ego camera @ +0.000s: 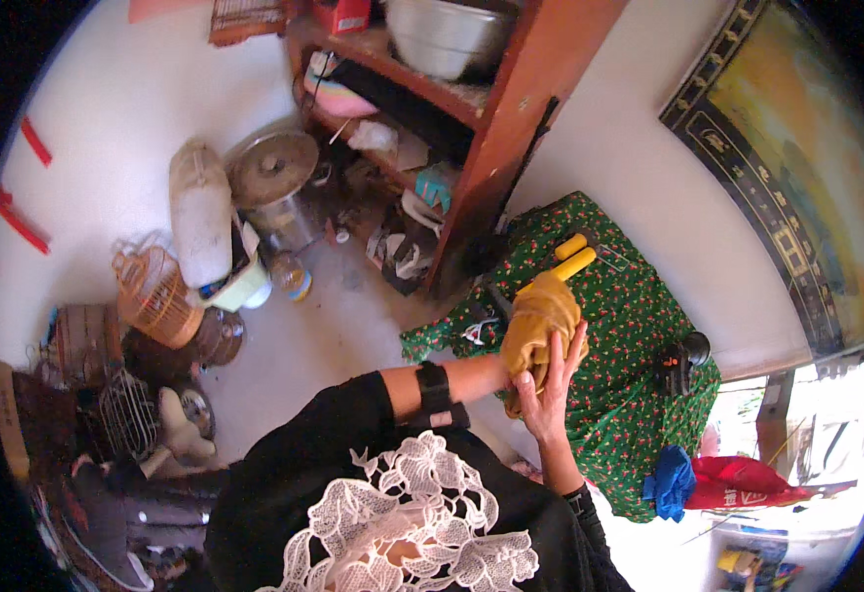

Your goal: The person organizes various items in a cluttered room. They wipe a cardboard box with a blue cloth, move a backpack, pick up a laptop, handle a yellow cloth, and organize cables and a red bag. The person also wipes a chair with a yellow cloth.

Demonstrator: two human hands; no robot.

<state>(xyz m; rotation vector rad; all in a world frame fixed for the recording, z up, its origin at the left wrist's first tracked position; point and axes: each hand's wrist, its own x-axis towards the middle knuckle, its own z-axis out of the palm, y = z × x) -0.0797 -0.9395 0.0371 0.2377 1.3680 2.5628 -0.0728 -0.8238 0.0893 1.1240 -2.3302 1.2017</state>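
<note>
My left forearm point(469, 376), with a black band around it, reaches into a bunched mustard-brown cloth point(546, 311). The cloth hides my left hand, so its fingers cannot be made out. My right hand point(550, 399) presses the near right side of this cloth, thumb and fingers spread along it. Both hands are above the near left part of a table covered with a green floral tablecloth point(624, 325). Just beyond the bundle lie two yellow handles point(572, 260), one with thin metal prongs beside it. A small white object point(480, 331) lies left of the bundle.
A black device point(682, 364) stands on the table's right part. A blue cloth point(670, 482) and a red bag point(742, 482) are at its near right corner. A wooden shelf point(509, 126) rises behind. Leftward on the floor are a lidded metal pot point(272, 166) and a wicker birdcage point(156, 296).
</note>
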